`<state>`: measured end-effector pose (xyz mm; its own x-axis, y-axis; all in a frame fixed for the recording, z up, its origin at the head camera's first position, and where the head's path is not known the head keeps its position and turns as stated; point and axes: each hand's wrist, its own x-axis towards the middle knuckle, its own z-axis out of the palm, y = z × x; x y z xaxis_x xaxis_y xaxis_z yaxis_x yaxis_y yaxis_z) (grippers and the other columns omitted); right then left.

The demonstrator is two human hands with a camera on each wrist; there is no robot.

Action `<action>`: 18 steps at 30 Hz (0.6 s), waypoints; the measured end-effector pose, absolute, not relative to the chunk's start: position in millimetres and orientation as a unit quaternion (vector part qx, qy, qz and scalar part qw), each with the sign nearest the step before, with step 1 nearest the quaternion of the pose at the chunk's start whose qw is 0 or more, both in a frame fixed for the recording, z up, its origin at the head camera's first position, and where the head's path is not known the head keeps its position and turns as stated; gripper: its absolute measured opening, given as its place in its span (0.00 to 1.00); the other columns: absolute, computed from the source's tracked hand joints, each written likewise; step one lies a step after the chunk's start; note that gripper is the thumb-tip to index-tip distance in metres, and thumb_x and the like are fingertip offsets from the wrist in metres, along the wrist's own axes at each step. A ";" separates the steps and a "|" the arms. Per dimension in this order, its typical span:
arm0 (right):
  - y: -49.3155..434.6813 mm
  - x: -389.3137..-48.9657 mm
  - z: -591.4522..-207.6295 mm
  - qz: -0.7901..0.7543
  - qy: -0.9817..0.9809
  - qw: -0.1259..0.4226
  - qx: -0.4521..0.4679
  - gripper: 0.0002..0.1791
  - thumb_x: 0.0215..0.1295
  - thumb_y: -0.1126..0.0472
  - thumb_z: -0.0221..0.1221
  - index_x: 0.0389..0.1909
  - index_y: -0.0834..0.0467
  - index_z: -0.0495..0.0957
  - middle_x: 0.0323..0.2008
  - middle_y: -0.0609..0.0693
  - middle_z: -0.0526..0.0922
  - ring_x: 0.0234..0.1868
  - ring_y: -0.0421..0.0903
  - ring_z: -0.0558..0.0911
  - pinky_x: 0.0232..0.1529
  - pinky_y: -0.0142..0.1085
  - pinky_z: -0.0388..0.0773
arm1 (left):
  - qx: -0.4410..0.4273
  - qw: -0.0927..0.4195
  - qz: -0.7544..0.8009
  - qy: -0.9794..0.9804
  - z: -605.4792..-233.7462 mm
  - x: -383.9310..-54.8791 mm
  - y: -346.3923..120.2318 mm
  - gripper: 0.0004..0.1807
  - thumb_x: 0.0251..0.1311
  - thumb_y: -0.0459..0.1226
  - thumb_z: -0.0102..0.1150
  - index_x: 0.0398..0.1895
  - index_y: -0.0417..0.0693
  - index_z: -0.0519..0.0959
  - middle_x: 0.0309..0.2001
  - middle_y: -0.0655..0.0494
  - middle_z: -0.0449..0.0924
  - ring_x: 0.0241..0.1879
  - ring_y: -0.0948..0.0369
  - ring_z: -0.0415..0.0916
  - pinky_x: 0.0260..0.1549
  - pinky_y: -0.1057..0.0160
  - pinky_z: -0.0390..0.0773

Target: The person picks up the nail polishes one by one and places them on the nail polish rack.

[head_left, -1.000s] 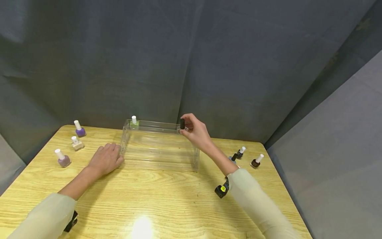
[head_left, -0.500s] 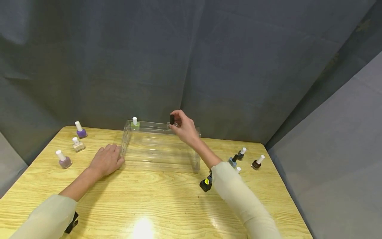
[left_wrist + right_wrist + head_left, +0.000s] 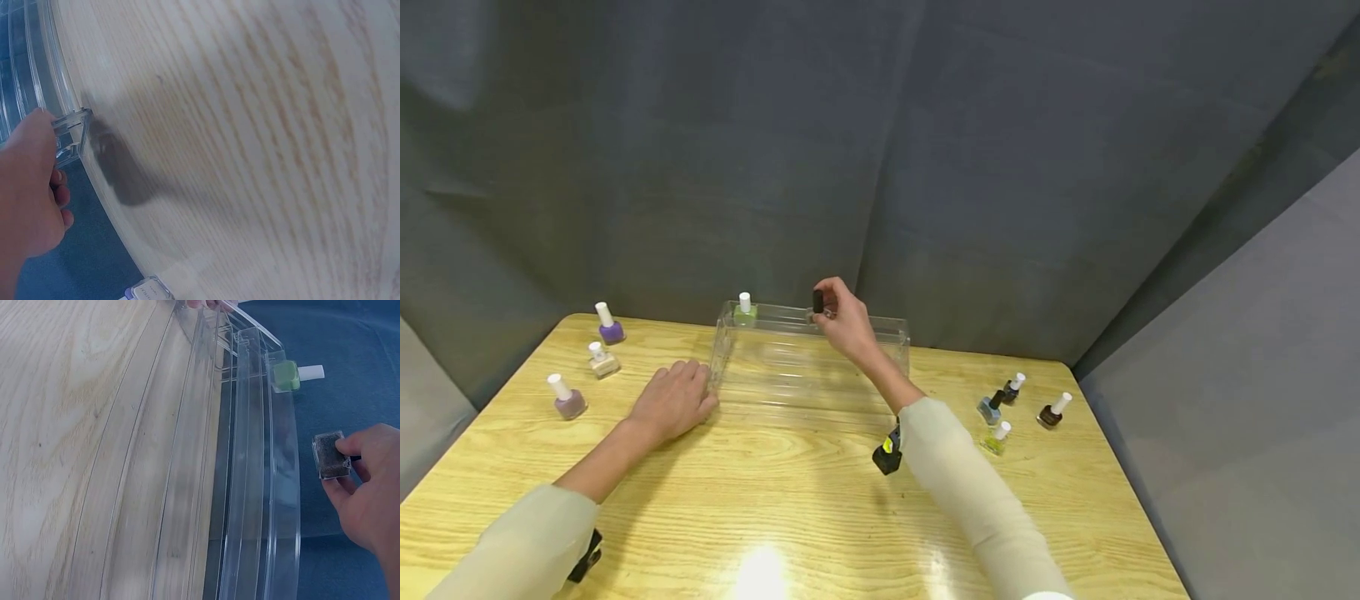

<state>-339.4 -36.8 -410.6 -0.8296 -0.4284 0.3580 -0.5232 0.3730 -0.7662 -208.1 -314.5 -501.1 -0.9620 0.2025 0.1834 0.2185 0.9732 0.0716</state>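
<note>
My right hand [image 3: 852,329] pinches a nail polish bottle with a black cap [image 3: 817,302] above the top tier of a clear acrylic rack [image 3: 782,326]. Seen from the right wrist, this bottle [image 3: 331,455] is small, squarish and dark grey, and stands apart from the rack. A green nail polish bottle with a white cap [image 3: 287,376] sits upright at the left end of the top tier. At the rack's left side, my left hand [image 3: 672,402] grips the end panel; the left wrist view has its thumb on the clear edge and the fingers curled behind.
On the table's left stand purple [image 3: 612,332], cream [image 3: 602,364] and mauve [image 3: 570,406] nail polish bottles. To the right are blue [image 3: 989,410], yellow-green [image 3: 993,444] and two dark bottles [image 3: 1050,416]. A dark curtain [image 3: 925,208] hangs behind the table.
My right hand has carried the black-capped bottle leftward along the top of the rack, nearer the green one. The left hand has stayed at the rack's left side.
</note>
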 end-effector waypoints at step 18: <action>-47.7 -350.9 -423.3 0.496 -0.829 0.037 0.255 0.22 0.63 0.76 0.60 0.54 0.56 0.70 0.48 0.55 0.80 0.51 0.48 0.80 0.53 0.38 0.75 | -0.104 0.084 -0.049 -0.990 -500.7 -206.3 -307.6 0.16 0.68 0.44 0.50 0.43 0.38 0.72 0.35 0.49 0.68 0.36 0.49 0.67 0.35 0.48 0.68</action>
<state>-350.9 -47.7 -423.3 -0.8671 -0.3860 0.3150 -0.4599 0.3774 -0.8037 -206.3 -307.6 -500.7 -0.9643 0.1969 0.1771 0.2133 0.9738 0.0785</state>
